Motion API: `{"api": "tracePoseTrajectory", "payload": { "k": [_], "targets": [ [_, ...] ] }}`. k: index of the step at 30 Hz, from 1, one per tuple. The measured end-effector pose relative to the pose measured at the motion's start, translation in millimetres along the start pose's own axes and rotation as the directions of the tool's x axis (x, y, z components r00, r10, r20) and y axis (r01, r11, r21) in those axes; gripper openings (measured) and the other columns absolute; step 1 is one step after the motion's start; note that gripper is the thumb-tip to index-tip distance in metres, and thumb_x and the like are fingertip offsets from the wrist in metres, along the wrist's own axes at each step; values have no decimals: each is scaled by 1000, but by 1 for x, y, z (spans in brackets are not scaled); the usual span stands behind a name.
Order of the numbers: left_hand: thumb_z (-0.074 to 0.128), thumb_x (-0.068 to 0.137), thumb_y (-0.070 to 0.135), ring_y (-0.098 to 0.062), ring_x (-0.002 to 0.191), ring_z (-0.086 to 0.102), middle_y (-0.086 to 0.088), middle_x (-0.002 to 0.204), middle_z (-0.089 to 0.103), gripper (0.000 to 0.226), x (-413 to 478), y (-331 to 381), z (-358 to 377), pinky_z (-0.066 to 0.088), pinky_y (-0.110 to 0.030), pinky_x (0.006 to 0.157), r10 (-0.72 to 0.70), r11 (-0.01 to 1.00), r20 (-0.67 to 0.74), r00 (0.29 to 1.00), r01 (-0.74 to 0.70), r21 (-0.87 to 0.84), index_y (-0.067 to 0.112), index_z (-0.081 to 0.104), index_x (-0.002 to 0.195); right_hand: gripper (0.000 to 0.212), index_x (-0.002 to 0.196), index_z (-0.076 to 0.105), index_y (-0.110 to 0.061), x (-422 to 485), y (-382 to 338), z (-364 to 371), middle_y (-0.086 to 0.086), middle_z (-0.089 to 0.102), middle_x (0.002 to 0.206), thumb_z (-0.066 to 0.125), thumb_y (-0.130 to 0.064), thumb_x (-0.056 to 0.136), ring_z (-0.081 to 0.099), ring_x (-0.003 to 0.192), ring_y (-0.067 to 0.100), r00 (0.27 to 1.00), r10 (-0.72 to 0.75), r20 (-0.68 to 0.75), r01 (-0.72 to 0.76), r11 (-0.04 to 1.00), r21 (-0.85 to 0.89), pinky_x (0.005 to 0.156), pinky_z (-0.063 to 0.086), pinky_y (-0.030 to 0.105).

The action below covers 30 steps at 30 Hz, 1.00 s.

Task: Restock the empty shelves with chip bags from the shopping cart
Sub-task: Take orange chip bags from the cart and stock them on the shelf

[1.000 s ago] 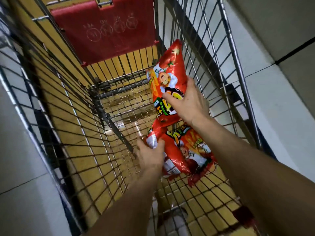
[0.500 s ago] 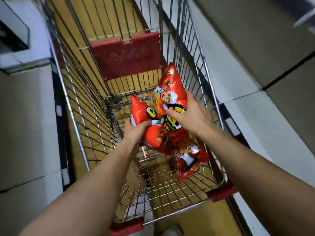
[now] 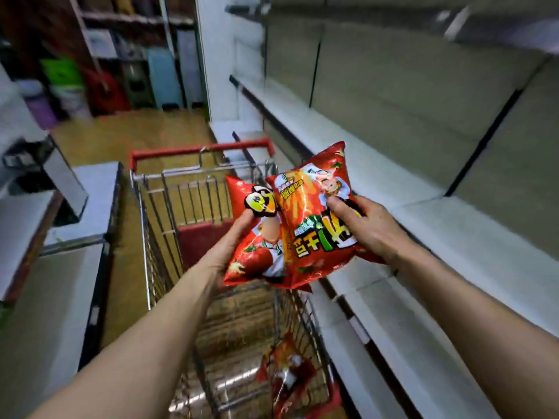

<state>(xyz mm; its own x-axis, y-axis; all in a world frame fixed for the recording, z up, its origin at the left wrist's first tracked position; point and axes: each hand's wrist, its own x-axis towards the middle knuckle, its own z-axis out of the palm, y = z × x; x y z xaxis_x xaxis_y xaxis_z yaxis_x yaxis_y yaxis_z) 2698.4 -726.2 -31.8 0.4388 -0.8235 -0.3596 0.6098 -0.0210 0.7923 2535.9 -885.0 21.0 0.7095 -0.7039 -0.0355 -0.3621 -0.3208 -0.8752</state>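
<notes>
The left hand [image 3: 233, 252] is gripping a chip bag [image 3: 257, 258] and the right hand [image 3: 363, 225] is clutching a second chip bag [image 3: 314, 225], both above the cart [image 3: 163, 207], beside the white shelves [image 3: 348, 152].

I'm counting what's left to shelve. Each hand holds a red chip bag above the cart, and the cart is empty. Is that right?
Not quite. The head view shows the cart is not empty: a third red bag lies at its near end. The rest holds: the left hand grips the left bag, the right hand the right bag, above the cart.
</notes>
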Motion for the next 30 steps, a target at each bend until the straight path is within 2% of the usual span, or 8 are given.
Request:
{"api": "tracePoseTrajectory", "payload": {
  "k": [4,8,11,14,17,22,27,30],
  "targets": [
    [63,78,31,-23,66,71,-15,87,74,34,-19,37,56,61,-33,61,12,989,94,996,-26,145,7,68,101,40,113,62,-27,-30,-41,-56,-11,74,98,71,-49,81,72,84,6,997,-55,-49,57,997,42,84,57,31],
    [59,84,29,-19,60,71,-8,78,75,21,-35,65,108,59,-28,56,57,974,207,977,-100,203,13,70,94,51,117,60,-27,-63,-76,-113,-9,71,107,71,-57,77,69,95,9,978,-81,-193,79,997,-14,91,55,35],
    [53,92,40,-21,67,73,-10,83,76,37,-53,81,159,60,-33,60,80,963,303,950,-151,221,14,78,84,31,97,61,-31,-91,-102,-151,-13,73,91,68,-56,80,71,79,4,963,-105,-249,98,994,-37,75,55,23],
    [82,74,35,-36,101,68,-21,118,67,62,-59,89,208,53,-58,88,98,944,412,906,-216,251,11,61,127,37,99,64,-25,-117,-122,-185,-10,76,84,67,-57,81,73,75,6,949,-100,-299,100,995,-15,67,56,22],
    [90,56,28,-40,103,67,-21,117,68,89,-57,99,248,52,-60,88,135,910,431,892,-283,301,11,51,134,50,106,70,-18,-140,-133,-218,-5,77,90,65,-61,80,74,81,14,938,-56,-342,75,996,44,74,56,29],
    [84,69,23,-35,95,70,-16,107,73,61,-57,112,310,56,-54,81,190,874,465,864,-365,321,10,61,124,63,97,73,-9,-174,-143,-265,5,73,74,64,-68,77,67,53,15,870,101,-483,-33,988,148,47,48,22],
    [80,75,24,-36,97,70,-15,106,73,51,-53,123,368,53,-59,86,224,835,521,824,-437,333,13,62,121,67,102,72,-8,-199,-136,-308,8,76,81,65,-68,75,72,66,20,783,188,-593,-64,972,224,65,57,28],
    [78,78,28,-34,98,70,-14,107,73,50,-42,127,403,58,-46,75,140,810,584,800,-432,397,12,62,123,58,103,71,-10,-208,-133,-326,3,74,71,64,-63,80,71,56,15,740,224,-634,-51,959,279,50,51,21]
  ]
}}
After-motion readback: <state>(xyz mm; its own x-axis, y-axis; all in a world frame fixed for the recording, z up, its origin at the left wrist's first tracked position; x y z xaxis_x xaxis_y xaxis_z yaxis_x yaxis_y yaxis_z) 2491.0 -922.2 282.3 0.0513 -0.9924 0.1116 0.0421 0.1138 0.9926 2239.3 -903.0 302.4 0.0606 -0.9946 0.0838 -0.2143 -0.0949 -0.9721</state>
